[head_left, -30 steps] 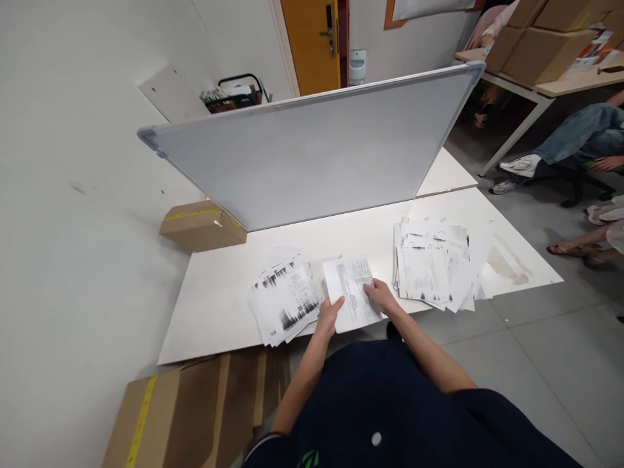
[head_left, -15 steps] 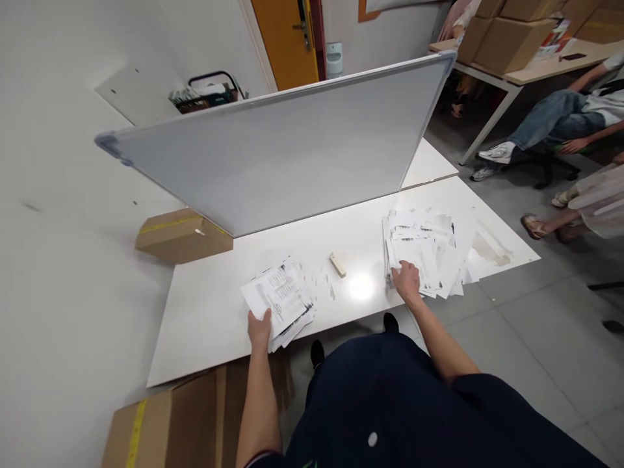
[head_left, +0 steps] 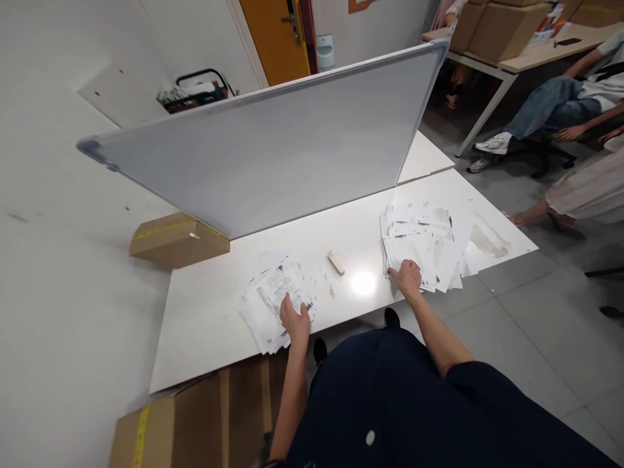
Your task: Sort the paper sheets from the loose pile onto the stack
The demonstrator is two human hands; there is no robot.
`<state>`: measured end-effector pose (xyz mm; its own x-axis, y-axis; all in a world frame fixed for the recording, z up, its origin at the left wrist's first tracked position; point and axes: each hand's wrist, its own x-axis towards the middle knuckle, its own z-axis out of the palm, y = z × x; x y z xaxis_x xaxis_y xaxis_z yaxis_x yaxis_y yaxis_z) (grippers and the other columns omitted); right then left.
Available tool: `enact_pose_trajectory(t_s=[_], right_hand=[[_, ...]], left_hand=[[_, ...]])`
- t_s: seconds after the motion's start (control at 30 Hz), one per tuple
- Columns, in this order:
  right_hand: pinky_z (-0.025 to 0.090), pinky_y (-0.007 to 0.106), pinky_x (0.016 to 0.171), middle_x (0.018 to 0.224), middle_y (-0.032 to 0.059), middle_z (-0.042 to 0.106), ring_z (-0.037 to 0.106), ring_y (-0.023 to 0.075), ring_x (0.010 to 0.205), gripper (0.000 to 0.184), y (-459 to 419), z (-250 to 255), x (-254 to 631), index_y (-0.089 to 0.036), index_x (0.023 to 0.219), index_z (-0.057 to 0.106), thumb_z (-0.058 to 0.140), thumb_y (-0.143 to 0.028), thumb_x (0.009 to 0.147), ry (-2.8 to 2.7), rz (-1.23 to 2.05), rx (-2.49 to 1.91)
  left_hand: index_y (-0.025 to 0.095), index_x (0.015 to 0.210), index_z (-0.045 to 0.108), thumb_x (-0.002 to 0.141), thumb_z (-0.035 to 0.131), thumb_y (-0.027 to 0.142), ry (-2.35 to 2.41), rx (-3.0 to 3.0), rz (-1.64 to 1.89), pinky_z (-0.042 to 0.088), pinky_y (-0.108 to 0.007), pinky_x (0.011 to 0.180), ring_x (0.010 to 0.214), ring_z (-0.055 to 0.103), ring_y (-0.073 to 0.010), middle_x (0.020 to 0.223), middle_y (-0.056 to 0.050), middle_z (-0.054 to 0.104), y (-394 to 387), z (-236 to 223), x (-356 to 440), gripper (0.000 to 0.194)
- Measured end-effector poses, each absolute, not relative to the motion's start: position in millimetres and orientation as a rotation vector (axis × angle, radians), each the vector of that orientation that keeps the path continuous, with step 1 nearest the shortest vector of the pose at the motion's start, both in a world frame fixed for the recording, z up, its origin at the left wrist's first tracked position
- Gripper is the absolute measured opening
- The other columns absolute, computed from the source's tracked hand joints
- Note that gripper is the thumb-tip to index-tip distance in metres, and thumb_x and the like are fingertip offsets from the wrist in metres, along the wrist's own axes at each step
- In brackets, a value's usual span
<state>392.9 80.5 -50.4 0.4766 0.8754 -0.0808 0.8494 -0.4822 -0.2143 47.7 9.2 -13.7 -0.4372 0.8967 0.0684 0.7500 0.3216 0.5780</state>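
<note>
A loose stack of printed paper sheets [head_left: 263, 318] lies on the left half of the white table, its edges uneven. My left hand [head_left: 295, 320] is over the near right part of that stack, fingers apart, with no sheet gripped. On the right, a wider, messier pile of printed sheets [head_left: 429, 244] fans toward the near table edge. My right hand [head_left: 407, 279] rests at this pile's near left corner, thumb and fingers spread. Between the two piles lies a small beige block [head_left: 335, 263].
A whiteboard [head_left: 273, 156] stands along the table's [head_left: 195, 325] back. A cardboard box [head_left: 180, 240] sits at the back left, and more boxes [head_left: 195, 422] are below the left edge. Seated people [head_left: 550, 110] are at the right, beside another table with cartons [head_left: 502, 32].
The sheet held in both hands went onto the left stack, and my left hand let go and shifted right. My right hand moved across to the right pile. The beige block came into view.
</note>
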Motion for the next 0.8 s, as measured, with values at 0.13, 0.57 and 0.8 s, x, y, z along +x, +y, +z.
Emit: enact_pose_trajectory(t_s=[0.13,0.57,0.8], right_hand=[[0.035,0.034,0.080,0.109,0.0169,0.053,0.045,0.0287,0.104,0.036,73,-48,395,-0.011,0.106,0.050,0.052,-0.036,0.081,-1.646,0.268,-2.555],[0.039,0.029,0.068,0.089,0.0157,0.064,0.060,0.0222,0.082,0.025,87,-4,390,-0.010,0.092,0.062,0.039,-0.015,0.085,-1.683,0.546,-2.576],[0.036,0.025,0.050,0.057,0.0010,0.056,0.050,0.0146,0.055,0.030,81,59,349,-0.017,0.061,0.056,0.058,-0.046,0.070,-1.257,1.081,-1.722]], left_hand=[[0.012,0.133,0.034,0.083,0.043,0.029,2.218,1.561,0.769,0.028,-0.045,0.104,0.125,0.035,-0.0287,0.131,-0.018,0.042,7,-16,64,0.053],[0.014,0.131,0.039,0.081,0.045,0.027,2.040,1.539,0.780,0.028,-0.046,0.104,0.123,0.039,-0.0271,0.129,-0.016,0.047,2,-15,82,0.052],[0.015,0.131,0.038,0.077,0.058,0.044,1.539,0.707,0.890,0.039,-0.039,0.096,0.112,0.052,-0.0234,0.123,-0.018,0.053,15,8,107,0.064]])
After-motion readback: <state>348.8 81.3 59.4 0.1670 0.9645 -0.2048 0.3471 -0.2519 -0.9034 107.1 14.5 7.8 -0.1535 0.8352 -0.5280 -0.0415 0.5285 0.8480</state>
